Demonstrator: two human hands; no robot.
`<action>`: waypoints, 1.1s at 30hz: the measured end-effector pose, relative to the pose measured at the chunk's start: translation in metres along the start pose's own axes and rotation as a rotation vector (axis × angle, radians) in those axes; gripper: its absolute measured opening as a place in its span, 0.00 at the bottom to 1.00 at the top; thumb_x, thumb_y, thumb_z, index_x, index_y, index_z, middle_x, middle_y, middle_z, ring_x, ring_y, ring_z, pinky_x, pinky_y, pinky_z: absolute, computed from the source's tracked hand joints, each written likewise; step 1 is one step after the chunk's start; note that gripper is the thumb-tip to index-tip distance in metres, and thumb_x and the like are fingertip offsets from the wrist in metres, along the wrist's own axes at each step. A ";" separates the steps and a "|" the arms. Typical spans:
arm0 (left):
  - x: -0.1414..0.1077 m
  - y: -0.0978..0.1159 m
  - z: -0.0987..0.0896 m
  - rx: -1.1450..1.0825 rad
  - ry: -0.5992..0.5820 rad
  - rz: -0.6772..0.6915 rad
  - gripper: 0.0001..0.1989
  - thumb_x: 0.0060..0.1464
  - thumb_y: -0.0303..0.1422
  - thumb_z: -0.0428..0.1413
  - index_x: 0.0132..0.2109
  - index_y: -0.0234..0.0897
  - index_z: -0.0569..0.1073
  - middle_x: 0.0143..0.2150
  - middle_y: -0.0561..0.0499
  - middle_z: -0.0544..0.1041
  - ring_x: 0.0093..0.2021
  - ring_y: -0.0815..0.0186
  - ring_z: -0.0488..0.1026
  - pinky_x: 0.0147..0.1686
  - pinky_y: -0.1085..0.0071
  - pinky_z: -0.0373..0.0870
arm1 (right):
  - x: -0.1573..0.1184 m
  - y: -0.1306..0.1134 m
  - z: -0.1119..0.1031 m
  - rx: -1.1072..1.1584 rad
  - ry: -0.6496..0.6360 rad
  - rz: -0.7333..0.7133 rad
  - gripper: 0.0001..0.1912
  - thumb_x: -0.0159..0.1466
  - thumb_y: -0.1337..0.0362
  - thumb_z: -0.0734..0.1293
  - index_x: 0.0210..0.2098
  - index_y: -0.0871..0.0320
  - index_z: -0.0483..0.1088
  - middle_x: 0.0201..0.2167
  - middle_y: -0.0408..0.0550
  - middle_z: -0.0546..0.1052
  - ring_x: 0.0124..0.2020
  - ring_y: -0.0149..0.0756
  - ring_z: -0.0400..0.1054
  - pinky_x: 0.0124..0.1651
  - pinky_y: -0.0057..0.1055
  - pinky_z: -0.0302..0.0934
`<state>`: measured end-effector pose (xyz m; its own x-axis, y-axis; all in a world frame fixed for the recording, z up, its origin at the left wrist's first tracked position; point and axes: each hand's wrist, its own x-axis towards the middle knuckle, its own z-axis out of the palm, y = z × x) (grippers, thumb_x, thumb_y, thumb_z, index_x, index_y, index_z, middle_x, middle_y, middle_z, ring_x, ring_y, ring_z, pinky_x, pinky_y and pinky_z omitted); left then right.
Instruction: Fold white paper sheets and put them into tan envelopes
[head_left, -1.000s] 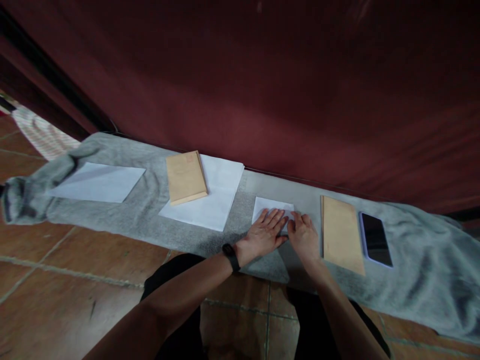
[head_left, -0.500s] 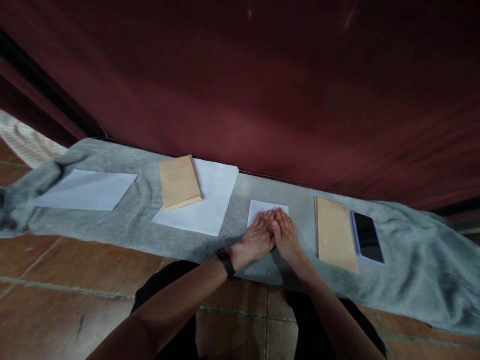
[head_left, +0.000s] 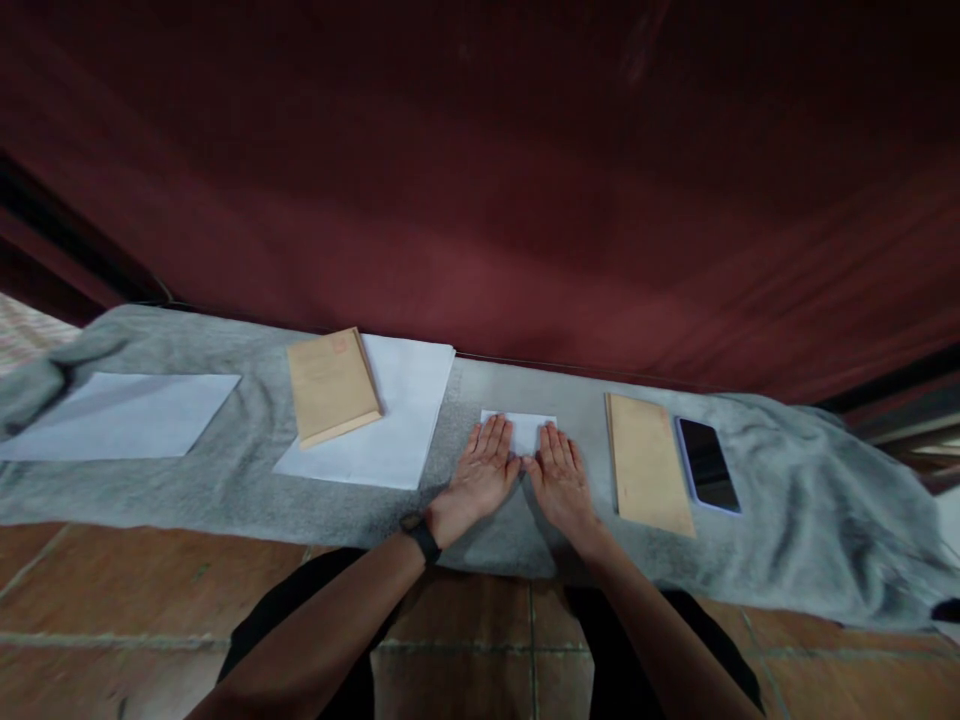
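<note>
A small folded white sheet of paper [head_left: 526, 430] lies on the grey cloth [head_left: 517, 385] in front of me. My left hand [head_left: 486, 465] rests flat on its left part, fingers stretched out. On its right part lies my right hand [head_left: 559, 475], flat too, with the fingers pointing away from me. The thumbs come close together at the paper's near edge, and its middle shows between the hands. Both palms hide the sides of the paper.
Left of my hands, a stack of white paper [head_left: 409, 400] carries brown envelopes [head_left: 330, 385]. Another white sheet [head_left: 127, 415] lies farther left. To the right are more brown envelopes [head_left: 651, 465] and a phone [head_left: 709, 465]. A dark red surface [head_left: 480, 220] rises behind the cloth.
My hands were together, overlapping on the paper; they have slid apart, left and right, uncovering its middle. The view has shifted slightly.
</note>
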<state>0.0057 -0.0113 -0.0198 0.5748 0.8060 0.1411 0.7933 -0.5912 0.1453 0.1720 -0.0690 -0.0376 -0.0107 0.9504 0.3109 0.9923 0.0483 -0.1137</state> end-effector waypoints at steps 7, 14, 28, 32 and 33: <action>0.001 -0.009 -0.009 0.057 -0.014 -0.099 0.36 0.70 0.48 0.40 0.72 0.22 0.56 0.75 0.33 0.54 0.76 0.52 0.47 0.73 0.54 0.48 | -0.002 0.004 0.000 -0.057 -0.003 0.032 0.34 0.76 0.53 0.49 0.71 0.74 0.53 0.72 0.66 0.56 0.72 0.52 0.52 0.72 0.50 0.46; 0.003 -0.016 -0.012 0.109 -0.062 -0.141 0.37 0.70 0.48 0.38 0.72 0.21 0.56 0.75 0.33 0.52 0.76 0.52 0.46 0.73 0.51 0.44 | -0.004 0.009 -0.003 -0.080 -0.015 0.067 0.35 0.76 0.51 0.50 0.72 0.73 0.52 0.72 0.66 0.57 0.72 0.53 0.52 0.71 0.51 0.46; 0.019 0.014 0.004 0.019 0.026 0.115 0.29 0.67 0.30 0.40 0.73 0.29 0.54 0.74 0.38 0.57 0.75 0.56 0.49 0.73 0.50 0.49 | 0.023 -0.006 -0.012 0.171 -0.059 0.054 0.30 0.77 0.58 0.46 0.72 0.65 0.55 0.72 0.57 0.58 0.74 0.43 0.50 0.73 0.48 0.47; 0.022 0.020 0.012 0.037 0.000 0.134 0.30 0.67 0.29 0.40 0.74 0.31 0.52 0.75 0.37 0.55 0.76 0.54 0.48 0.72 0.47 0.48 | 0.029 -0.009 -0.007 0.170 -0.072 0.070 0.29 0.77 0.58 0.46 0.70 0.65 0.58 0.71 0.59 0.61 0.73 0.44 0.52 0.72 0.48 0.48; 0.022 0.019 0.011 0.036 0.006 0.134 0.30 0.67 0.29 0.39 0.74 0.31 0.52 0.75 0.37 0.55 0.76 0.55 0.48 0.72 0.46 0.48 | 0.029 -0.008 -0.006 0.154 -0.075 0.073 0.29 0.77 0.58 0.46 0.70 0.65 0.58 0.70 0.59 0.61 0.73 0.44 0.52 0.72 0.49 0.48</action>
<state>0.0360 -0.0043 -0.0250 0.6750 0.7198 0.1624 0.7164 -0.6919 0.0892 0.1642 -0.0433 -0.0223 0.0455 0.9731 0.2258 0.9604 0.0196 -0.2779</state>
